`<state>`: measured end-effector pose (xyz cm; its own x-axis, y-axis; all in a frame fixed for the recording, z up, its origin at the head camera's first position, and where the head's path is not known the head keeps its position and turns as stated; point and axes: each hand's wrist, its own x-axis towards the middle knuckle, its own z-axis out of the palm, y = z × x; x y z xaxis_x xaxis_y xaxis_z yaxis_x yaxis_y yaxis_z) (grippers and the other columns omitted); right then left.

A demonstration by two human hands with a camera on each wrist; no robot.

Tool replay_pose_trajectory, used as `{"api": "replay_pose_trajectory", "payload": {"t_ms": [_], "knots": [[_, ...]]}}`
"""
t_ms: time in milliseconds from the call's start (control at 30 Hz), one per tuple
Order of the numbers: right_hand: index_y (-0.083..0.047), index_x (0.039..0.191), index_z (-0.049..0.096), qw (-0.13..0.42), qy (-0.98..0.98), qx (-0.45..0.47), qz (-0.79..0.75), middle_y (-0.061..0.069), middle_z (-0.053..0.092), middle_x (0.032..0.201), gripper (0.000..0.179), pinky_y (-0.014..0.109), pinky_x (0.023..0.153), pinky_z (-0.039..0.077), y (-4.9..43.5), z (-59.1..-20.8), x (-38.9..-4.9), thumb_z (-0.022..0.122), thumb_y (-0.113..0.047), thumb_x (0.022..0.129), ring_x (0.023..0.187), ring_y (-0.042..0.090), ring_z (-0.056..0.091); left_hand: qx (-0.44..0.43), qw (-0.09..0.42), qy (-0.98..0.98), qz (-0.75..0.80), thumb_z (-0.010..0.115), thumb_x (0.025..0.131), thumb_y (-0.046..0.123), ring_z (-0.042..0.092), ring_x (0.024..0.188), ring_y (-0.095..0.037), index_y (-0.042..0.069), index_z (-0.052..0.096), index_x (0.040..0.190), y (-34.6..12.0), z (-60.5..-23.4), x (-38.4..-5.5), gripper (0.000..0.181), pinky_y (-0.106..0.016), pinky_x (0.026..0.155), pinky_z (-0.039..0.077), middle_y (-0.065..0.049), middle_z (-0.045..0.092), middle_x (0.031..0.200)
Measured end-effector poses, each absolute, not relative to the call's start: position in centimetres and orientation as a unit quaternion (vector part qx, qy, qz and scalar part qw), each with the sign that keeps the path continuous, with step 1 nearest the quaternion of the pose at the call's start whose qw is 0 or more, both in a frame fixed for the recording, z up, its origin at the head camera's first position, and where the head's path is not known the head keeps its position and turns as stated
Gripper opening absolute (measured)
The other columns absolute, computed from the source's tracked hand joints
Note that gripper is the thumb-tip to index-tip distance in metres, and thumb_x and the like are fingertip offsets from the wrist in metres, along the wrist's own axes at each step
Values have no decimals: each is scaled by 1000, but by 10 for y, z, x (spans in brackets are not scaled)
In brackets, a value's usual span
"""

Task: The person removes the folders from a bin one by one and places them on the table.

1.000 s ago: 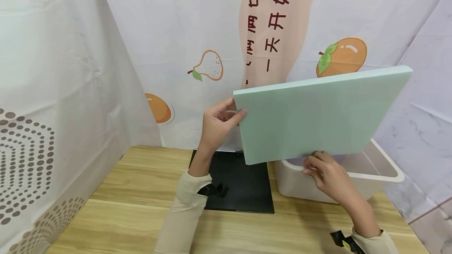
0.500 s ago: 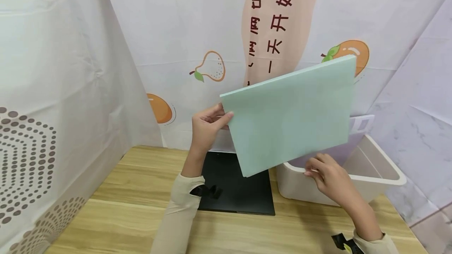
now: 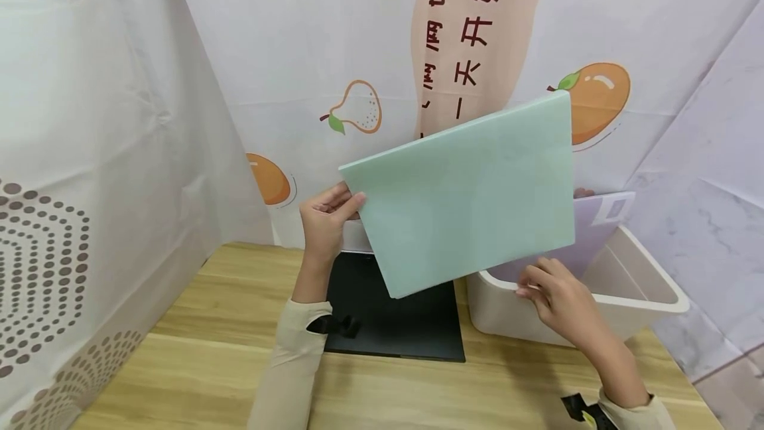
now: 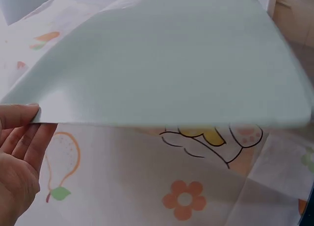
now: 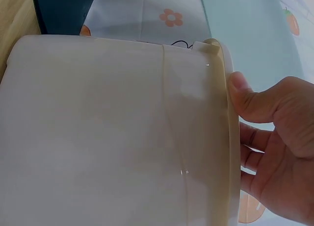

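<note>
My left hand pinches the left edge of a pale green flat rectangular book-like thing, thumb on the near face. It hangs tilted above the table, right side higher; no writing shows on its face. In the left wrist view, the left hand holds the same pale green thing near a corner. My right hand grips the front rim of a white plastic bin. The right wrist view has the right hand with its thumb against the bin's rim.
A flat purple thing with a pale label stands in the bin. Partly beneath the raised green thing, a flat black rectangle lies on the wooden table. Fruit-printed cloth hangs behind.
My left hand has drawn the pale green thing left, and its right end has come away from above the bin, uncovering the purple thing. The right hand has stayed at the rim.
</note>
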<state>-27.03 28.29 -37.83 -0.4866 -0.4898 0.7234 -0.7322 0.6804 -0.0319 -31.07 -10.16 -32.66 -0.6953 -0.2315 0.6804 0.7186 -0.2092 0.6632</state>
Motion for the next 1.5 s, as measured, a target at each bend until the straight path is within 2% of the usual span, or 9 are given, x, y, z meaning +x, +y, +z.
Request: {"api": "replay_pose_trajectory", "payload": {"t_ms": [233,500,867,1133,1333,1500], "knots": [[-17,81,65,352,-847,359,174,-10,50,76,48,15,61,30,284,-376,-271,39,-54,98,74,4,37,-226,365,-542,-722,69,82,-21,77,80,-9,-24,61,118,-110,-318,-302,37,-25,65,62,7,79,94],[-16,81,65,351,-845,363,177,-10,50,76,48,16,62,31,284,-375,-272,40,-54,98,75,5,38,-203,384,-536,-724,70,81,-21,77,79,-8,-24,61,117,-119,-317,-301,38,-23,63,61,7,79,92],[-17,81,65,353,-843,365,177,-10,51,77,49,17,63,32,285,-377,-272,40,-55,98,75,6,40,-153,419,-481,-755,70,80,-22,76,69,-10,-24,65,112,-147,-318,-301,32,-20,55,58,-2,79,82],[-16,81,65,352,-843,366,178,-10,51,77,49,16,62,32,284,-378,-272,40,-54,98,74,5,40,-150,441,-461,-755,73,82,-18,77,73,-14,-19,67,114,-176,-318,-296,32,-21,56,59,-7,80,87],[-16,81,65,354,-842,366,177,-10,51,77,50,16,62,32,284,-378,-272,39,-54,99,74,4,39,-143,454,-419,-773,80,78,-13,77,68,-17,-19,67,112,-197,-318,-291,37,-22,53,58,-14,79,84],[-16,81,65,355,-843,363,177,-10,52,77,51,16,62,33,285,-378,-272,39,-55,99,75,5,40,-127,473,-420,-764,81,76,-14,76,66,-17,-20,67,110,-210,-320,-288,37,-23,53,59,-14,78,82]]}}
